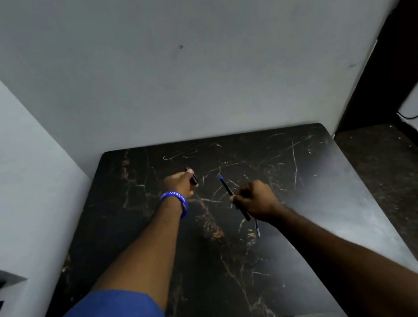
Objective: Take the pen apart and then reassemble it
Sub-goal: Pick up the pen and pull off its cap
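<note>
Slim black pen barrel with a blue tip (232, 196), pointing to 11 o'clock, sits clenched in our right hand (255, 200). Our left hand (179, 184) pinches the short black pen cap (192, 177) above the black marble-patterned table (306, 197).

Over the table (311, 224), the left hand (179, 184) holding the cap (192, 178) sits left of the right hand (255, 200) holding the pen (229, 191).

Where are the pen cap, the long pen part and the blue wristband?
pen cap (193, 178): head view, its dark side.
long pen part (227, 189): head view, mid-barrel.
blue wristband (178, 198): head view, lettered band.
</note>
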